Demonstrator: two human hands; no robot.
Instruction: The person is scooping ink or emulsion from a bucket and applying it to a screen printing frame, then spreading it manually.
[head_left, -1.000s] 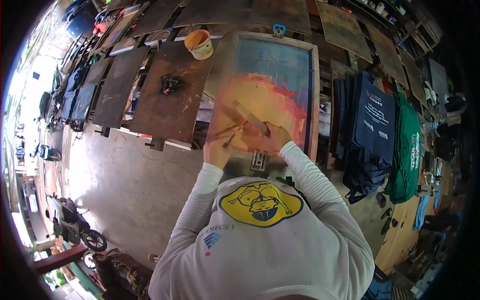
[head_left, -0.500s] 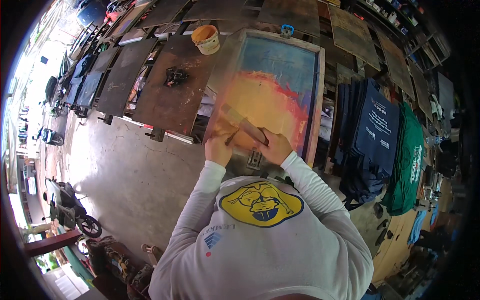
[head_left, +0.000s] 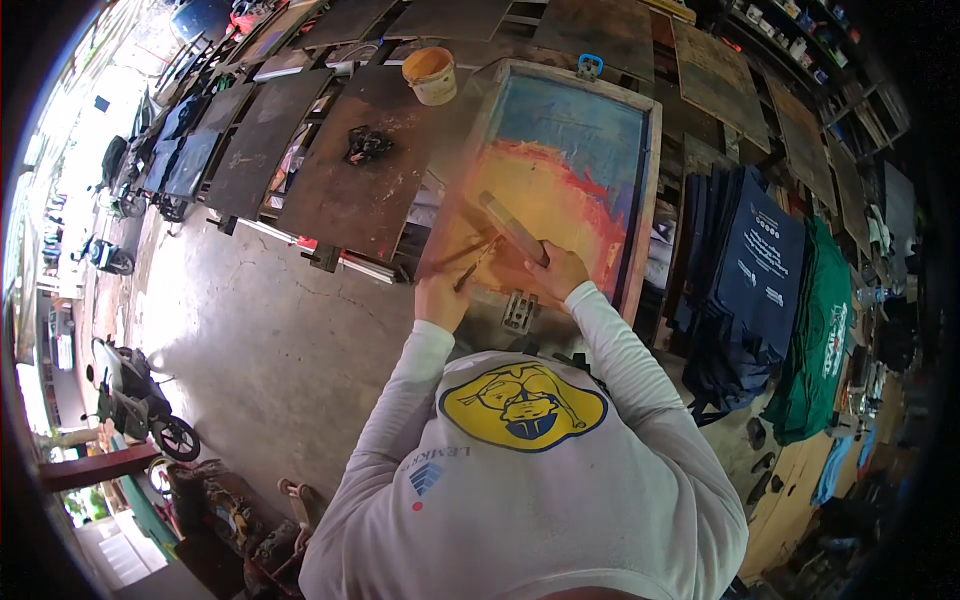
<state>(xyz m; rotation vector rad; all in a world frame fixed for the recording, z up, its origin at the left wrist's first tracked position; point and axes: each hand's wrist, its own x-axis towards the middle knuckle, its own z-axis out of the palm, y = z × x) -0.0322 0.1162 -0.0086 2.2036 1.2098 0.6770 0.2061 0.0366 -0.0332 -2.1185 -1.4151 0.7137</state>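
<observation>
Near the picture's centre, the right hand (head_left: 562, 274) grips a flat bar (head_left: 513, 227) and the left hand (head_left: 441, 300) holds a thin tool (head_left: 466, 276), both over a paint-smeared screen (head_left: 548, 180).

- Grey concrete floor (head_left: 290, 350), cracked in places
- Bright daylight (head_left: 75, 165) along the left side
- Dark, crowded shelves (head_left: 785, 42), upper right
- Reddish beam (head_left: 95, 467), lower left

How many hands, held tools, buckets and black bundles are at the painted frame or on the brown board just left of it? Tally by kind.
Hands, left and right: 2
Held tools, flat bar and thin stick: 2
Bucket: 1
Black bundle: 1
Total: 6
</observation>
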